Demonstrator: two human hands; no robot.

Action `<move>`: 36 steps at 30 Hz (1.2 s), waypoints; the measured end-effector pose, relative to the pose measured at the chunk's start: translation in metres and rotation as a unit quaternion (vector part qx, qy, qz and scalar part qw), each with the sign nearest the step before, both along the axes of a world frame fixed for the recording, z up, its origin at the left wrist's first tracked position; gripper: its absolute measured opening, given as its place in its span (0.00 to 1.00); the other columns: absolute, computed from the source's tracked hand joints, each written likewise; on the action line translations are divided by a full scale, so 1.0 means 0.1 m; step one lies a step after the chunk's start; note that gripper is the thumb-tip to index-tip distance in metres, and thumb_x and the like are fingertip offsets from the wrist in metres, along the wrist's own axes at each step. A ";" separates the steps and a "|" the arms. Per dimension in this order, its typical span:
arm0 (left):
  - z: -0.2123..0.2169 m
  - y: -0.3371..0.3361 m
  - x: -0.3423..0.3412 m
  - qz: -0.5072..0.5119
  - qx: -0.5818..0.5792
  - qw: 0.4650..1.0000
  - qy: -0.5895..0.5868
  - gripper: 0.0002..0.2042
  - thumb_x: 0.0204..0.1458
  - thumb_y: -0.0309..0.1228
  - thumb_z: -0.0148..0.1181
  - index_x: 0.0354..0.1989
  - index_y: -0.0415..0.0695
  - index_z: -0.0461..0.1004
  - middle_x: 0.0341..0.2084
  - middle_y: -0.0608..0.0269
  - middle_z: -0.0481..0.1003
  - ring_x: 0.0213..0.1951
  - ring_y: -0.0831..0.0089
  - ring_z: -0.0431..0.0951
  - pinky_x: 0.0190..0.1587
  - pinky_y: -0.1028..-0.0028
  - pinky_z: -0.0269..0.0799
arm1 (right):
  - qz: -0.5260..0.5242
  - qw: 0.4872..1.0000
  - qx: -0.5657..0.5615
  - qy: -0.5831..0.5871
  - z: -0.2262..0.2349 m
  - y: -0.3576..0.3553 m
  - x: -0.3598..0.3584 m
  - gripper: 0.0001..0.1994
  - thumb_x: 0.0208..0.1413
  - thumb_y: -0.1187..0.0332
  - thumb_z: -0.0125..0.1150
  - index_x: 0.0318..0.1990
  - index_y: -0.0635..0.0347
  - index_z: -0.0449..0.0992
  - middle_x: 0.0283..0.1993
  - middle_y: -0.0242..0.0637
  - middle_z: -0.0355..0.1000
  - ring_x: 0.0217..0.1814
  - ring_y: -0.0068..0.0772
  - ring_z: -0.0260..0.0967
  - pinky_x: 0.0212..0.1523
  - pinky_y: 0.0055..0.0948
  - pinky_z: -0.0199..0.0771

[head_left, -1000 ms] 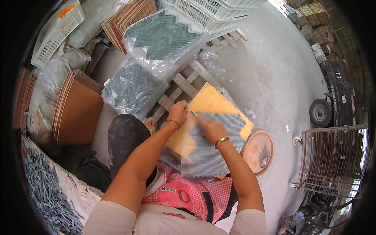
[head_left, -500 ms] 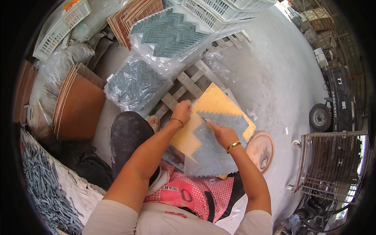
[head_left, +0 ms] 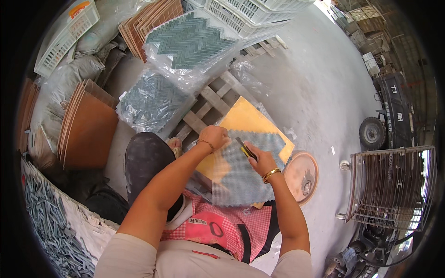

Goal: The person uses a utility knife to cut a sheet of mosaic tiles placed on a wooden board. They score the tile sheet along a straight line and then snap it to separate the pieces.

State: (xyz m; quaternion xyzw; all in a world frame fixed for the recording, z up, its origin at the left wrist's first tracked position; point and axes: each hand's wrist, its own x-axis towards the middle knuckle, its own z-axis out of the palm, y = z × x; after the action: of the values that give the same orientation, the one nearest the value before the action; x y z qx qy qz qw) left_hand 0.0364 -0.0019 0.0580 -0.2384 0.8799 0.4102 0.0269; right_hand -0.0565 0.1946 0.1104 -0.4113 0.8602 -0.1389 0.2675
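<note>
A translucent mesh-backed sheet with a zigzag edge (head_left: 241, 180) lies over a yellow board (head_left: 250, 116) above my lap. My left hand (head_left: 215, 135) is closed in a pinch on the sheet's upper left edge. In my right hand (head_left: 263, 163), fingers wrapped round it, is a yellow and black utility knife (head_left: 243, 148). Its blade points up and left, over the sheet and close to my left hand. Whether the blade touches the mesh I cannot tell. Bare yellow board shows through a notch at the sheet's left.
Green herringbone tile sheets (head_left: 190, 41) and a plastic-wrapped stack (head_left: 155, 99) stand beyond a wooden pallet (head_left: 215, 99). Brown boards (head_left: 88, 127) lean at left, above loose tile strips (head_left: 55, 222). A round, pinkish lid-like disc (head_left: 301, 178) and a wire cart (head_left: 389, 185) are at right.
The knife in my right hand has swung upright and shows more of its yellow and black body. My left hand keeps its pinch. The whole view has shifted slightly.
</note>
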 end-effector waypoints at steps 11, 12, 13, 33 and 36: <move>-0.28 0.09 0.04 0.013 0.004 0.997 0.082 0.07 0.41 0.33 0.58 0.27 0.45 0.74 0.24 0.57 0.74 0.29 0.58 0.74 0.32 0.65 0.68 | -0.184 0.968 -0.032 -0.168 0.02 -0.11 0.37 0.27 0.48 0.72 0.54 0.59 0.46 0.61 0.37 0.53 0.72 0.23 0.40 0.72 0.29 0.33 0.72; -0.27 0.11 0.04 0.013 0.012 0.997 0.081 0.07 0.41 0.33 0.59 0.27 0.45 0.75 0.24 0.57 0.74 0.30 0.58 0.74 0.32 0.65 0.68 | -0.178 0.970 -0.026 -0.161 0.01 -0.10 0.36 0.27 0.48 0.72 0.54 0.59 0.46 0.61 0.36 0.53 0.72 0.24 0.43 0.72 0.30 0.35 0.72; -0.25 0.12 0.04 0.013 0.020 0.996 0.080 0.07 0.41 0.34 0.59 0.28 0.46 0.75 0.24 0.57 0.75 0.30 0.58 0.74 0.33 0.65 0.68 | -0.165 0.975 -0.050 -0.142 -0.05 -0.07 0.35 0.27 0.48 0.71 0.54 0.59 0.46 0.61 0.36 0.53 0.72 0.26 0.46 0.72 0.31 0.37 0.72; -0.45 0.16 0.04 0.041 -0.001 0.989 0.139 0.03 0.41 0.30 0.59 0.23 0.46 0.75 0.26 0.58 0.74 0.31 0.58 0.74 0.34 0.64 0.69 | -0.156 0.988 -0.004 0.022 -0.12 -0.32 0.86 0.29 0.48 0.73 0.52 0.61 0.58 0.55 0.28 0.58 0.70 0.29 0.57 0.68 0.32 0.47 0.68; -0.44 0.16 0.05 0.039 -0.011 0.990 0.134 0.03 0.40 0.30 0.59 0.23 0.45 0.75 0.25 0.59 0.74 0.30 0.59 0.74 0.33 0.65 0.69 | -0.173 0.984 -0.021 0.034 -0.15 -0.33 0.93 0.29 0.47 0.73 0.51 0.60 0.60 0.56 0.28 0.58 0.70 0.29 0.58 0.68 0.33 0.47 0.68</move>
State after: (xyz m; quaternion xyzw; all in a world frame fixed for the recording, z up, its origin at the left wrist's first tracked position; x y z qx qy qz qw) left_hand 0.0417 0.0145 0.0137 -0.2153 0.8700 0.4297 -0.1096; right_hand 0.0368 0.1618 0.0951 -0.2662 0.9240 -0.1871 0.2011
